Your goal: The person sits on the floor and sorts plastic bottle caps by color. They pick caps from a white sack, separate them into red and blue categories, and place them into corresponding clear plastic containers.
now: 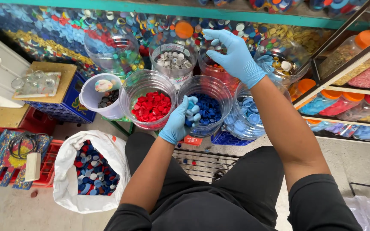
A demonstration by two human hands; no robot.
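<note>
Head view, looking down past the person's lap. Two hands, both in blue gloves. The left hand [180, 122] is cupped shut around a small handful of light blue bottle caps [192, 112], held at the near rim of the clear tub of dark blue caps [208, 107]. The right hand [234, 53] is raised farther back over a clear tub with orange and red caps [214, 70]; its fingers are spread and loosely bent, and whether it holds anything cannot be told.

Containers in front: four in the near row, namely a white bucket of dark caps [101, 98], a clear tub of red caps [148, 105], the tub of dark blue caps and a clear tub of pale blue caps [247, 119]. Behind them stand at least four more clear tubs, one holding grey and white caps [174, 60]. One white sack [88, 171] of mixed red, white and blue caps lies open on the floor at left.

The held caps are round, ribbed plastic, pale blue, a few in number; an exact count cannot be told.

Setting: a concrete floor [13, 209], a wire rack [204, 162] between the knees, a wall covered with coloured caps [43, 30], shelves at right [352, 85] with jars of sorted caps, and blue and red crates at left.
</note>
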